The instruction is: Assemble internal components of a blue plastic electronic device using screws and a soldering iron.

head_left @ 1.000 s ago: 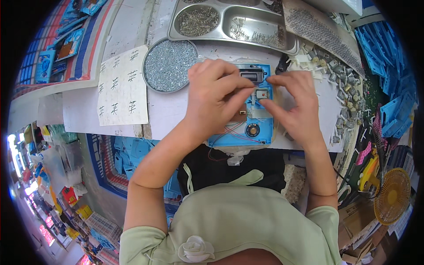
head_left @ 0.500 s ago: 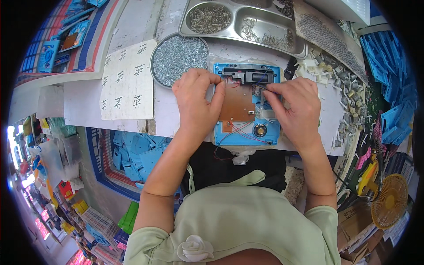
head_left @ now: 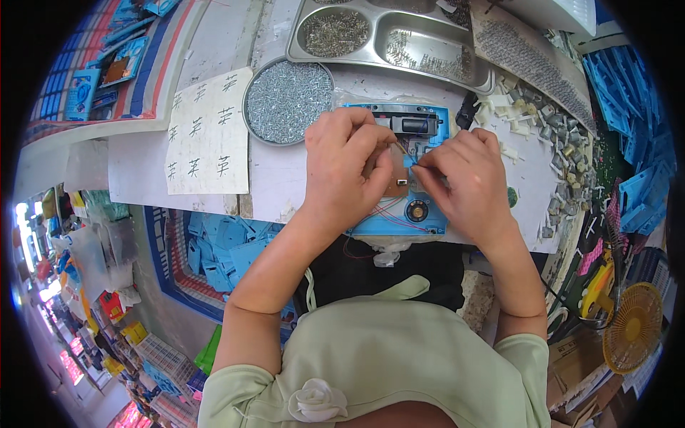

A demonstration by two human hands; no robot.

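A blue plastic casing (head_left: 371, 226) lies on the table before me, with a brown circuit board (head_left: 397, 187), a black module (head_left: 417, 126), a small round speaker (head_left: 417, 210) and thin red wires in it. Over the left of the board is my left hand (head_left: 347, 165), thumb and fingers closed in a pinch; what they hold is hidden. My right hand (head_left: 465, 180) is closed over the casing's right side, its fingertips pinching what looks like a thin wire (head_left: 408, 153). That strand shows between the two hands; its ends cannot be made out.
A round tray of screws (head_left: 289, 103) stands at the left, near a handwritten sheet (head_left: 208, 135). Behind is a steel compartment tray (head_left: 399, 68) with small metal parts. Small motors and white parts (head_left: 560, 153) are heaped at the right. Blue casings (head_left: 228, 246) fill a bin below left.
My left hand has moved right and now covers much of the circuit board. The right hand has shifted slightly left and nearer to me, bringing the fingertips of both hands closer together.
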